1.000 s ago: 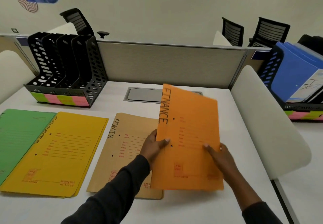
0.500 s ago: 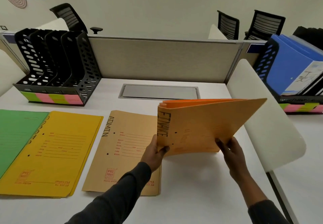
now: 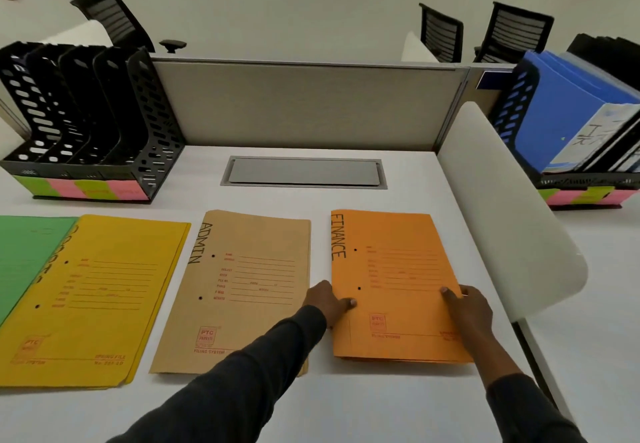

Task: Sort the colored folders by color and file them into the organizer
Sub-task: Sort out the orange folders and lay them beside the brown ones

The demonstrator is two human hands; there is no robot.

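As the orange folder [image 3: 398, 262] is being pinched by left hand [image 3: 327, 304] and right hand [image 3: 471, 311], a tan folder [image 3: 256, 269] is lying alongside.

The orange folder [image 3: 391, 269] lies flat and closed, its side edges under the thumbs of left hand [image 3: 327, 304] and right hand [image 3: 468, 311].

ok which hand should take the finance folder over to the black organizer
Probably the left hand: it holds the orange folder at its spine edge, the side nearer the black organizer; the right hand is farther.
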